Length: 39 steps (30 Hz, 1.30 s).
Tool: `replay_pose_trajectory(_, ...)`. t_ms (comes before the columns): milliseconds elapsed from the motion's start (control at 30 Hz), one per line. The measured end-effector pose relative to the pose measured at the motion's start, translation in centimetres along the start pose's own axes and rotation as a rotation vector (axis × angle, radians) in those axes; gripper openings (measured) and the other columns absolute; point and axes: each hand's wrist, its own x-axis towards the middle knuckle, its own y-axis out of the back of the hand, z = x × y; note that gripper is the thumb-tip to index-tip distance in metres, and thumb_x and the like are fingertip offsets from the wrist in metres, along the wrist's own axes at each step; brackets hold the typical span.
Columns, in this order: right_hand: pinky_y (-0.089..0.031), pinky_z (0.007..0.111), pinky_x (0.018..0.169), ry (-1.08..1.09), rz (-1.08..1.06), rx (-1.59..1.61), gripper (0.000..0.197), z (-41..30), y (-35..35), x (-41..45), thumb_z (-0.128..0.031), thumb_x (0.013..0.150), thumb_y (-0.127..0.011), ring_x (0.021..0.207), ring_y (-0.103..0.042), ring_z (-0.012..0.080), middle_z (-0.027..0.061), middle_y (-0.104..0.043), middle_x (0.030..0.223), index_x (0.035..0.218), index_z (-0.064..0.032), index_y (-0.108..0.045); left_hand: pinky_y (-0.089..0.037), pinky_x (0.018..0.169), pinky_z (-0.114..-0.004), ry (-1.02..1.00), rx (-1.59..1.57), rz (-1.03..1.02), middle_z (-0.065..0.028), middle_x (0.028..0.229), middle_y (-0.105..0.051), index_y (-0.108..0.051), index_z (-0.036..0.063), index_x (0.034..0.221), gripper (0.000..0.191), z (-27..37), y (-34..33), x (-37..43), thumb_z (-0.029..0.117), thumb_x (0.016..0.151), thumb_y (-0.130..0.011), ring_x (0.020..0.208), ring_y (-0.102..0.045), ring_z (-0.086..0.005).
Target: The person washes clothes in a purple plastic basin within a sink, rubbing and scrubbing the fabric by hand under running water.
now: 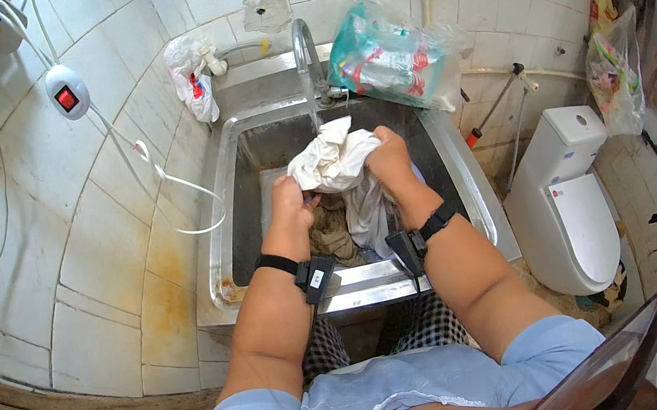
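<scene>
Both my hands grip a bunched white cloth [333,158] inside the stainless steel sink [477,205]. My left hand [289,205] pinches its left side, and my right hand [389,158] has its right side. Just above the cloth, water runs from the curved metal faucet [303,45]. A brown cloth [332,234] lies in the basin below my hands. Beside it a pale wet cloth [365,215] hangs down or lies under the white one; whether the two are one piece I cannot tell. My fingertips are partly hidden by the folds.
A large plastic bag of packages [394,55] rests on the sink's back right corner. A white plastic bag [191,78] hangs at the back left. White cable [201,229] with a red-lit switch [67,98] dangles along the left wall. To the right stands a white toilet [586,225].
</scene>
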Motion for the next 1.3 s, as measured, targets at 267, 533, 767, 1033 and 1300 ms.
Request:
replay_pose_trajectory(267, -0.044, 0.036, 0.062, -0.033, -0.103, -0.045, 0.023, -0.6, 0.1, -0.8, -0.002, 0.057, -0.061, 0.07, -0.058, 0.0269, 0.0157, -0.056, 0.072, 0.077, -0.0008, -0.052, -0.047, 0.074, -0.04, -0.12, 0.155, 0.026, -0.0092, 0.11, -0.051, -0.048, 0.0082, 0.119, 0.033, -2.1, 0.9, 1.7, 0.014, 0.087, -0.048, 0.094, -0.052, -0.0235)
replay_pose_trajectory(533, -0.042, 0.029, 0.059, 0.008, -0.286, 0.165, 0.031, -0.8, -1.4, -2.0, 0.003, 0.049, -0.065, 0.067, -0.049, 0.0146, 0.0038, -0.052, 0.07, 0.077, -0.0021, -0.052, -0.051, 0.07, -0.037, 0.204, -0.011, -0.256, -0.0072, 0.093, -0.064, -0.058, 0.0067, 0.103, 0.035, -2.4, -0.1, 1.2, 0.036, 0.091, -0.045, 0.077, -0.061, -0.0206)
replay_pose_trajectory(767, -0.046, 0.031, 0.065, 0.045, -0.442, 0.031, 0.04, 0.8, -2.4, -1.7, 0.004, 0.049, -0.069, 0.074, -0.057, 0.0184, 0.0066, -0.059, 0.078, 0.086, -0.0047, -0.057, -0.049, 0.061, -0.036, 0.117, 0.143, -0.232, -0.0062, 0.091, -0.061, -0.055, 0.0058, 0.104, 0.028, -2.7, -0.6, 0.7, 0.03, 0.092, -0.049, 0.074, -0.06, -0.0207)
replay_pose_trajectory(1033, -0.044, 0.026, 0.074, 0.053, -0.387, 0.349, 0.046, 1.3, -2.7, -1.0, 0.014, 0.059, -0.053, 0.086, -0.055, 0.0155, 0.0055, -0.058, 0.094, 0.101, -0.0037, -0.058, -0.047, 0.066, -0.039, -0.012, 0.252, -0.053, -0.0132, 0.099, -0.057, -0.046, 0.0008, 0.114, 0.031, -3.1, 0.7, 2.7, 0.023, 0.092, -0.047, 0.082, -0.057, -0.0242)
replay_pose_trajectory(1300, -0.045, 0.033, 0.077, 0.034, -0.367, -0.255, 0.036, 2.9, -2.2, -0.2, 0.0, 0.069, -0.053, 0.088, -0.059, 0.0286, 0.0173, -0.062, 0.098, 0.104, -0.0077, -0.061, -0.045, 0.075, -0.04, -0.163, 0.148, 0.059, -0.0187, 0.111, -0.053, -0.042, -0.002, 0.121, 0.041, -2.2, 0.4, 1.9, 0.027, 0.093, -0.046, 0.097, -0.053, -0.0269)
